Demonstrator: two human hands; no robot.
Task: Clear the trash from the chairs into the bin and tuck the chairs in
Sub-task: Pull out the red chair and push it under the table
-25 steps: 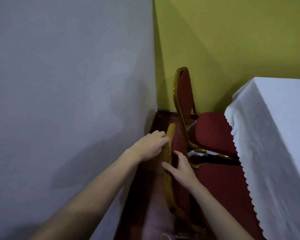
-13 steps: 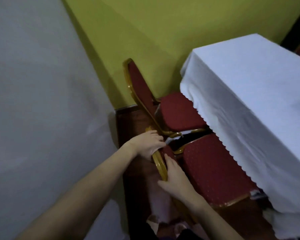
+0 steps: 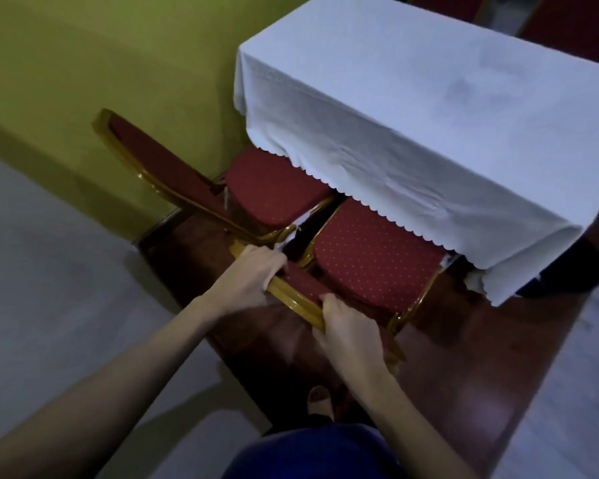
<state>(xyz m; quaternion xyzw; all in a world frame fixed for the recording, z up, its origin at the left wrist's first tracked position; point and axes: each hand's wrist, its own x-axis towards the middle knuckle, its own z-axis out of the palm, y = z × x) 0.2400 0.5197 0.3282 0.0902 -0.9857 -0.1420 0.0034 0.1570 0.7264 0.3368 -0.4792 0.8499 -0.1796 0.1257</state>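
Two red padded chairs with gold frames stand side by side at a table draped in a white cloth (image 3: pixel 412 108). The near chair (image 3: pixel 374 257) has its seat partly under the cloth's scalloped hem. My left hand (image 3: pixel 253 278) and my right hand (image 3: pixel 350 333) both grip the gold top rail of its backrest. The far chair (image 3: pixel 277 191) stands against the yellow-green wall, its seat also partly under the cloth. No trash or bin can be made out.
A grey wall (image 3: pixel 49 271) runs close along the left, the yellow-green wall (image 3: pixel 101 57) behind. The floor is dark red-brown. My foot (image 3: pixel 320 399) and blue clothing (image 3: pixel 312 451) show at the bottom. More red chairs (image 3: pixel 564 22) stand past the table's far side.
The view has swung right and down, bringing the whole table into sight. My right hand has moved from the backrest's face to grip its top rail. Both hands stay on the near chair.
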